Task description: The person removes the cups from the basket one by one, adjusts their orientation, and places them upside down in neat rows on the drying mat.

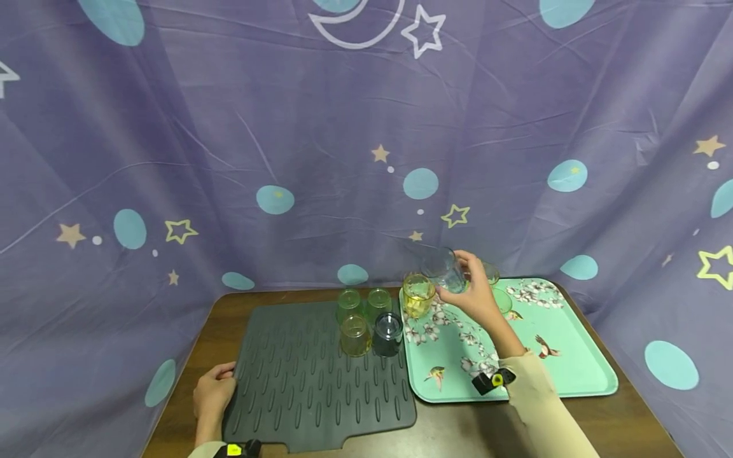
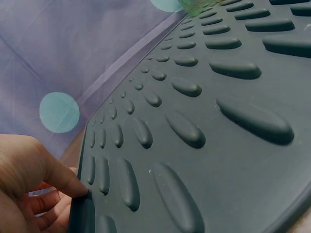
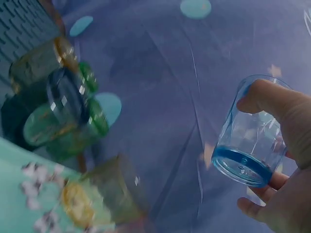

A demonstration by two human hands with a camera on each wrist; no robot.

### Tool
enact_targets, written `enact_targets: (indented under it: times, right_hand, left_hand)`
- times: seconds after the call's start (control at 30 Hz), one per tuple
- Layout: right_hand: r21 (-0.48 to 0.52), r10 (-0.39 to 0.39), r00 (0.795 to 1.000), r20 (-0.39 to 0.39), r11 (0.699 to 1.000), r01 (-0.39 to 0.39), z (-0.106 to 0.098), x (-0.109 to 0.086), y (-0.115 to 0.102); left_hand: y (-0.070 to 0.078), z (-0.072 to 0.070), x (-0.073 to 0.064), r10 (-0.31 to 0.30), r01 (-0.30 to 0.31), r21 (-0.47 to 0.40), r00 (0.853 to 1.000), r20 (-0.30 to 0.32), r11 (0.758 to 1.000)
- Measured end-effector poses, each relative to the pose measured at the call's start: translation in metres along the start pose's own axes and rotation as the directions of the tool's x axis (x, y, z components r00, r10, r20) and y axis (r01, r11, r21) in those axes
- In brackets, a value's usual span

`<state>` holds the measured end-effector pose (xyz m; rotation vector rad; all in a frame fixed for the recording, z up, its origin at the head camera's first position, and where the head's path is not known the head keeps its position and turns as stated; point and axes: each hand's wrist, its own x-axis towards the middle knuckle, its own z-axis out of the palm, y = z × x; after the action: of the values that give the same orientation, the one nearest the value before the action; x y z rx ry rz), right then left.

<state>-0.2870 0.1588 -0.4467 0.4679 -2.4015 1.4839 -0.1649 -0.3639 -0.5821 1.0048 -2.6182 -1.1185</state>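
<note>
My right hand [image 1: 480, 296] holds a clear blue-tinted drinking glass [image 1: 442, 270], tilted, above the back left part of the tray. In the right wrist view the thumb and fingers wrap round this glass [image 3: 250, 138]. Just left of it, at the tray's corner, stands a yellow glass [image 1: 418, 298]. At the left side of a dark grey drying mat [image 1: 298, 362], my left hand [image 1: 213, 393] pinches the edge. On the mat's right side are two green glasses [image 1: 349, 305], an amber glass [image 1: 355, 336] and a dark blue glass [image 1: 388, 334].
The mint-green tray [image 1: 578, 362], printed with blossoms and birds, lies right beside the mat on a brown wooden table [image 1: 189, 356]. A green glass [image 1: 501, 299] on the tray is partly hidden behind my right hand. A purple patterned curtain [image 1: 343, 114] hangs close behind.
</note>
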Motion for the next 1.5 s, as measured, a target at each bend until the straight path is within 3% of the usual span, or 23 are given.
enact_targets:
  times: [0.13,0.27,0.4,0.5,0.57,0.77,0.9,1.0,1.23,1.33,1.5]
  right_hand:
    - [-0.093,-0.114,0.993,0.021,0.989,0.115,0.017,0.017,-0.02]
    - [-0.194,-0.193,0.977,0.086,0.959,0.207,0.035,0.033,-0.039]
    - [-0.29,-0.249,0.951,0.184,0.91,0.295,0.053,0.046,-0.057]
    - [-0.357,-0.298,0.919,0.257,0.855,0.377,0.066,0.054,-0.068]
    - [-0.408,-0.338,0.891,0.303,0.799,0.442,0.075,0.059,-0.075]
    - [-0.544,-0.446,0.786,0.429,0.567,0.619,0.105,0.067,-0.091]
    - [-0.574,-0.46,0.738,0.494,0.465,0.674,0.124,0.071,-0.101]
    - [-0.599,-0.433,0.723,0.538,0.406,0.69,0.137,0.072,-0.107]
    - [-0.669,-0.317,0.716,0.622,0.26,0.696,0.168,0.076,-0.115]
    - [-0.679,-0.262,0.711,0.653,0.214,0.703,0.18,0.078,-0.119]
    - [-0.672,-0.208,0.681,0.702,0.123,0.731,0.2,0.079,-0.128]
  left_hand:
    - [-0.002,0.001,-0.001,0.008,-0.008,-0.001,1.0,-0.009,1.0]
    - [-0.001,0.002,-0.003,0.01,-0.01,-0.006,1.0,-0.016,1.0]
    - [0.0,0.001,-0.003,0.01,-0.011,-0.009,1.0,-0.017,1.0]
    - [-0.001,0.001,-0.003,0.014,-0.014,-0.012,1.0,-0.01,1.0]
    - [-0.001,0.001,-0.002,0.015,-0.015,-0.013,1.0,-0.005,1.0]
    - [-0.002,0.001,-0.002,0.012,-0.012,-0.025,1.0,-0.007,1.0]
    - [-0.002,0.0,-0.003,0.015,-0.015,-0.026,1.0,-0.01,1.0]
    - [-0.002,-0.001,-0.003,0.019,-0.02,-0.027,1.0,-0.014,0.999]
    - [-0.001,-0.002,-0.004,0.012,-0.012,-0.027,1.0,-0.005,1.0]
    - [0.0,-0.003,-0.004,0.012,-0.012,-0.029,1.0,0.0,1.0]
    - [-0.001,-0.002,-0.003,0.018,-0.019,-0.029,1.0,-0.009,0.999]
